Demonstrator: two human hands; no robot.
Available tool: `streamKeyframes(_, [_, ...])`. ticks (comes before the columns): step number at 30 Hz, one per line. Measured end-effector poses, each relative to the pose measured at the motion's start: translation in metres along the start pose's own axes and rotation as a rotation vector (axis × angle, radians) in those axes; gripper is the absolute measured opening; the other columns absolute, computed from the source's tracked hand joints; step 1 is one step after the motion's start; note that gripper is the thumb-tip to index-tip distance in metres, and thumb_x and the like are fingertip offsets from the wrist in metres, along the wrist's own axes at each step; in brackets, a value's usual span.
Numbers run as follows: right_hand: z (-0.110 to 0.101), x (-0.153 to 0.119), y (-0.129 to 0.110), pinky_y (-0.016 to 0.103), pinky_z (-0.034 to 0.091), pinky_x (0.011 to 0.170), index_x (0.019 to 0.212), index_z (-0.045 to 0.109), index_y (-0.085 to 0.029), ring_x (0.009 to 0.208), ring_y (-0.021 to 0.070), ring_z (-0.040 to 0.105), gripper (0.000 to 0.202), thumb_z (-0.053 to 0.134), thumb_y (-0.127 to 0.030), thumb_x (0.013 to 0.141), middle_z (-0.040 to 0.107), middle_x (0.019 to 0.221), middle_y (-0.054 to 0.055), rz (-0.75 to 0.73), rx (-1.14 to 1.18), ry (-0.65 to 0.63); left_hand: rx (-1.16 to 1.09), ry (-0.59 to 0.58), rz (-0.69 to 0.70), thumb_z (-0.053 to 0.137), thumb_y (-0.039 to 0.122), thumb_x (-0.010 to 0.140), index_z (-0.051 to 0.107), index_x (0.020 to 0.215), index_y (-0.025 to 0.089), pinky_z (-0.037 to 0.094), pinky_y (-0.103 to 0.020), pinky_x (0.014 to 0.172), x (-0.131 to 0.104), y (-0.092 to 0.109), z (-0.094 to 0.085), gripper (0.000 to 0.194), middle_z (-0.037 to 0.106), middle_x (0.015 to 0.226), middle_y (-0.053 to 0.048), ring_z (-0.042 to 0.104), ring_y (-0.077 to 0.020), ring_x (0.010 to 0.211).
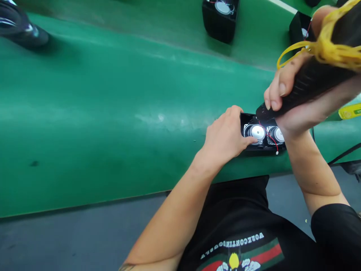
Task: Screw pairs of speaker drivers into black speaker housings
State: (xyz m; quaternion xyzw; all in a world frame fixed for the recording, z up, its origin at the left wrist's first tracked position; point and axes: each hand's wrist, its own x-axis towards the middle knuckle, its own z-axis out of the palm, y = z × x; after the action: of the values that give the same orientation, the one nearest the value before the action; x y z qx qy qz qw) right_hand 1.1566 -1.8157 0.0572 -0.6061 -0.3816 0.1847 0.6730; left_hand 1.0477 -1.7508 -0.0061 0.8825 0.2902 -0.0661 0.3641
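Near the bench's front edge lies an open black speaker box (261, 151) with two round silver-backed speakers (257, 132) inside. My left hand (225, 135) grips its left end, thumb over the near rim by one speaker. My right hand (300, 120) is wrapped round a black electric screwdriver (307, 81) with yellow bands tied round its body. The tool slants down to the left, its nose over the box's far side; the bit and its contact point are hidden. A thin red wire (272, 140) with a small white connector (276, 153) hangs over the near rim.
A green mat (113, 124) covers the bench. Farther back stand a black speaker box (220, 22) and another (298, 28) partly behind my right hand. A dark shiny cylinder (21, 28) lies upper left. At right are a yellow object (349, 111) and a black cable (344, 153).
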Motion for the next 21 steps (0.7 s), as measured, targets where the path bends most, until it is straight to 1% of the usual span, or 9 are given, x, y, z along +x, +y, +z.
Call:
streamKeyframes(2, [0.005, -0.003, 0.009, 0.032, 0.035, 0.039, 0.088, 0.051, -0.028, 0.040, 0.0151, 0.040, 0.094, 0.054, -0.120, 0.067, 0.043, 0.056, -0.005, -0.074, 0.105, 0.026, 0.004, -0.002, -0.001, 0.100, 0.041, 0.086, 0.053, 0.140, 0.020, 0.060, -0.045, 0.103, 0.000, 0.001, 0.000, 0.074, 0.071, 0.146, -0.012, 0.071, -0.0363, 0.136])
streamKeyframes(5, [0.003, -0.005, 0.017, 0.032, 0.032, 0.040, 0.089, 0.050, -0.028, 0.042, 0.0166, 0.041, 0.087, 0.052, -0.115, 0.078, 0.041, 0.057, -0.004, -0.134, 0.140, 0.045, 0.007, -0.009, -0.005, 0.100, 0.044, 0.086, 0.053, 0.138, 0.021, 0.060, -0.044, 0.101, 0.000, 0.000, 0.000, 0.073, 0.073, 0.141, -0.011, 0.073, -0.0362, 0.132])
streamKeyframes(7, [0.000, -0.003, 0.025, 0.033, 0.029, 0.039, 0.083, 0.050, -0.027, 0.043, 0.0172, 0.038, 0.079, 0.051, -0.106, 0.088, 0.038, 0.058, -0.002, -0.167, 0.153, 0.057, 0.008, -0.008, -0.006, 0.100, 0.044, 0.087, 0.053, 0.136, 0.022, 0.059, -0.044, 0.101, 0.000, -0.002, 0.001, 0.071, 0.074, 0.138, -0.010, 0.074, -0.0360, 0.130])
streamKeyframes(8, [-0.002, -0.002, 0.030, 0.033, 0.029, 0.038, 0.080, 0.050, -0.027, 0.043, 0.0173, 0.038, 0.074, 0.055, -0.100, 0.090, 0.038, 0.058, -0.001, -0.182, 0.171, 0.035, 0.008, -0.003, -0.002, 0.099, 0.045, 0.087, 0.053, 0.136, 0.022, 0.059, -0.044, 0.101, 0.000, -0.003, 0.002, 0.071, 0.074, 0.137, -0.010, 0.074, -0.0361, 0.130])
streamKeyframes(11, [-0.009, 0.003, 0.045, 0.031, 0.030, 0.038, 0.082, 0.053, -0.027, 0.042, 0.0161, 0.037, 0.058, 0.065, -0.084, 0.090, 0.039, 0.062, 0.000, -0.243, 0.242, -0.010, 0.003, 0.028, 0.028, 0.100, 0.045, 0.086, 0.052, 0.135, 0.023, 0.059, -0.044, 0.103, -0.001, -0.004, 0.003, 0.072, 0.075, 0.133, -0.010, 0.074, -0.0370, 0.128])
streamKeyframes(14, [-0.015, 0.005, 0.053, 0.031, 0.035, 0.043, 0.101, 0.058, -0.031, 0.045, 0.0161, 0.041, 0.061, 0.068, -0.090, 0.086, 0.041, 0.066, -0.002, -0.207, 0.223, -0.031, 0.005, 0.039, 0.038, 0.100, 0.045, 0.085, 0.053, 0.132, 0.022, 0.060, -0.045, 0.103, -0.002, -0.002, 0.003, 0.071, 0.075, 0.131, -0.010, 0.075, -0.0376, 0.127])
streamKeyframes(17, [-0.016, 0.006, 0.051, 0.031, 0.036, 0.044, 0.117, 0.057, -0.035, 0.046, 0.0170, 0.043, 0.080, 0.070, -0.101, 0.075, 0.044, 0.067, -0.004, -0.145, 0.201, -0.044, 0.006, 0.020, 0.026, 0.100, 0.042, 0.086, 0.054, 0.132, 0.020, 0.059, -0.046, 0.105, -0.003, 0.000, 0.001, 0.069, 0.074, 0.134, -0.011, 0.073, -0.0381, 0.130])
streamKeyframes(19, [-0.014, 0.005, 0.047, 0.032, 0.036, 0.044, 0.121, 0.056, -0.035, 0.047, 0.0172, 0.043, 0.092, 0.068, -0.109, 0.068, 0.043, 0.066, -0.005, -0.106, 0.161, -0.031, 0.002, 0.016, 0.027, 0.100, 0.041, 0.086, 0.053, 0.134, 0.020, 0.059, -0.046, 0.106, -0.003, 0.001, 0.000, 0.070, 0.074, 0.136, -0.012, 0.073, -0.0384, 0.132])
streamKeyframes(21, [-0.012, 0.004, 0.044, 0.032, 0.036, 0.045, 0.120, 0.056, -0.034, 0.047, 0.0166, 0.042, 0.098, 0.060, -0.116, 0.066, 0.041, 0.067, -0.005, -0.078, 0.123, -0.019, 0.000, 0.022, 0.035, 0.100, 0.042, 0.087, 0.053, 0.135, 0.020, 0.059, -0.046, 0.106, -0.003, 0.001, 0.000, 0.071, 0.073, 0.137, -0.012, 0.072, -0.0387, 0.133])
